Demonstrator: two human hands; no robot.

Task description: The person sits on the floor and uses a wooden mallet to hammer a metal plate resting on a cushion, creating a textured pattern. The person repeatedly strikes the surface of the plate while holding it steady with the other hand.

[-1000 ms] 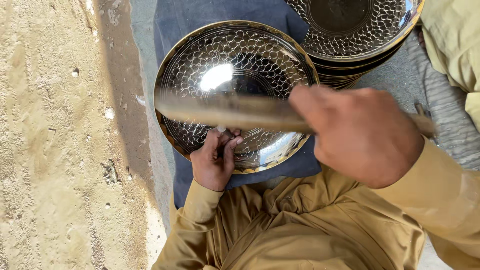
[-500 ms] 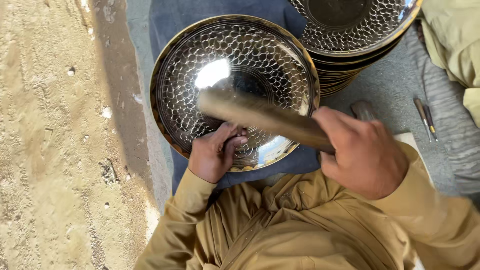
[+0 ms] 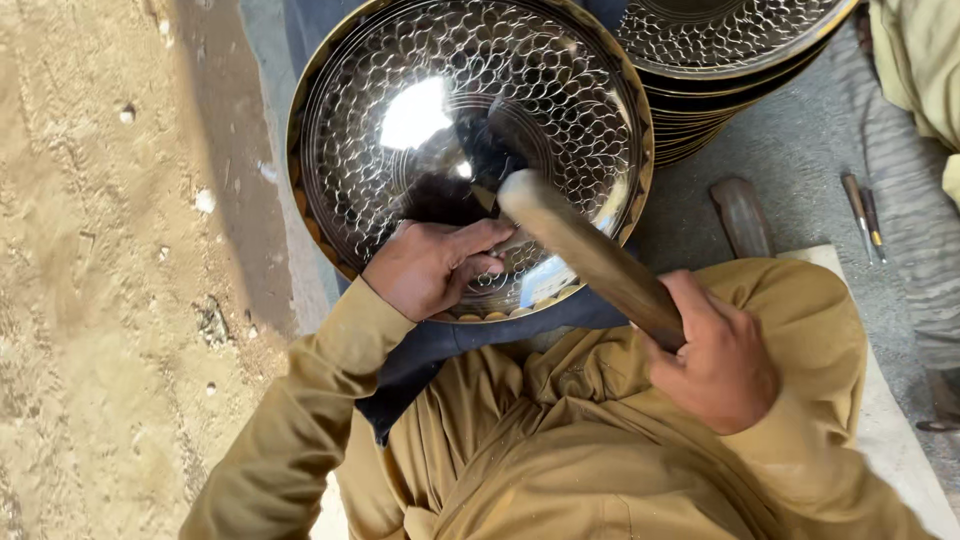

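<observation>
The metal dish [image 3: 470,150], round, shiny and covered in a hammered scale pattern with a brass-coloured rim, lies on dark blue cloth [image 3: 440,345] in front of the seated person's lap. The left hand [image 3: 435,268] rests on its near rim, fingers [image 3: 480,240] pressed together and curled onto the patterned face; whether they pinch a small tool there cannot be told. The right hand [image 3: 715,365] is wrapped tight around the handle of a wooden mallet [image 3: 590,250], whose head now sits low over the dish, just beside the left hand.

Change noted: a second ago the mallet lay crosswise and higher above the dish; it has since swung down and its head points at the spot by the left fingers. In my judgement a blow is landing or has just landed, so the patterning is continuing at the near edge.

Surroundings: a stack of similar dishes [image 3: 720,50] stands just beyond on the right, thin hand tools [image 3: 865,215] lie on grey ground, and sandy ground [image 3: 100,300] is on the left.
</observation>
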